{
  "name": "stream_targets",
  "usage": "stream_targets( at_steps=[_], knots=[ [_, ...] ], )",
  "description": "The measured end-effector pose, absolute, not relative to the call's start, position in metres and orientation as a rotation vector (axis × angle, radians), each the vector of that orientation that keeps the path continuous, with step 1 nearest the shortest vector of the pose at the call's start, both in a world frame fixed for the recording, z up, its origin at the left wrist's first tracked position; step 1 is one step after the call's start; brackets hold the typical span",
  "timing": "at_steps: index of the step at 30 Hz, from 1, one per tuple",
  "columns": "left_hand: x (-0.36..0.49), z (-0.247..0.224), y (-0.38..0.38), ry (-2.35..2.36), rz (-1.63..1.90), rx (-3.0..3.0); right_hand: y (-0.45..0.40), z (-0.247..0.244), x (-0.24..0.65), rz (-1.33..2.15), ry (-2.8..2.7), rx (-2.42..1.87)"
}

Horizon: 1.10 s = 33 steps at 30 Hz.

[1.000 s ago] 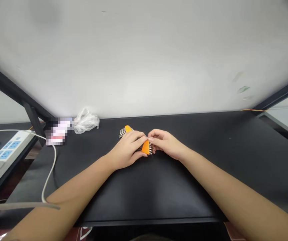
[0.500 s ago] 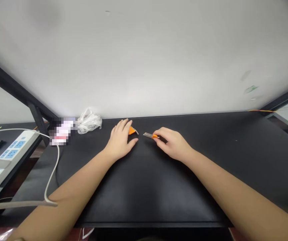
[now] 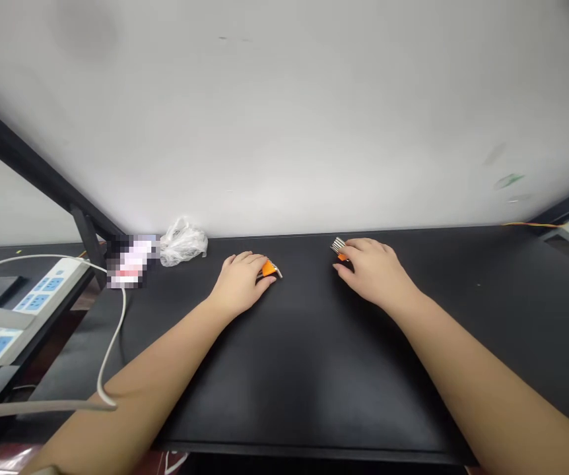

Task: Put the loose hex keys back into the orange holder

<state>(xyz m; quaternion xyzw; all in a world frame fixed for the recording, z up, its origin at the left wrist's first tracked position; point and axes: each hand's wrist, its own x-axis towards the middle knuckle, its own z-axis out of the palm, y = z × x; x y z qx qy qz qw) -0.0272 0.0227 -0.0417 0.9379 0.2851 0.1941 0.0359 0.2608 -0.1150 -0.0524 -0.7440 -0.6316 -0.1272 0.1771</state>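
My left hand (image 3: pixel 237 285) is closed around an orange holder with metal rods, which looks like a hex key set (image 3: pixel 268 268). A bent metal end sticks out past my fingers on its right side, and the rest is covered. To the right, across a gap, my right hand (image 3: pixel 377 272) grips a second orange-held hex key set (image 3: pixel 338 246) between thumb and fingers. Several silver rod ends fan out from it toward the upper left; most of its orange part is behind my fingers. Both hands rest over the black table (image 3: pixel 284 369).
A crumpled clear plastic bag (image 3: pixel 184 243) lies by the wall at the back left, beside a pixelated item (image 3: pixel 133 262). A white power strip (image 3: pixel 41 300) stands at far left. A white cable (image 3: pixel 111 343) loops over my left forearm. Black frame bars (image 3: pixel 41 161) flank the table.
My right hand has moved right and slightly away with its hex key set, whose rods now point up-left. My left thumb has come in against the left set. The view shifted slightly.
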Motion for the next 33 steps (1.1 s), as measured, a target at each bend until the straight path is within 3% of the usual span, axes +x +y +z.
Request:
stream_targets(
  at_steps=[3,8,13,33],
  knots=[
    [-0.024,-0.039,0.017,0.821,0.603,2.857,-0.114,-0.049,0.241,-0.243,-1.833,-1.913],
    [-0.019,-0.036,0.002,0.708,0.626,2.744,-0.118,-0.043,0.200,0.237,-1.937,-1.553],
    [-0.017,-0.034,-0.010,0.534,0.566,2.773,-0.119,-0.041,0.181,0.538,-1.882,-1.487],
    [-0.023,-0.036,0.006,0.771,0.672,2.767,-0.115,-0.054,0.211,0.153,-1.850,-1.798]
  ],
)
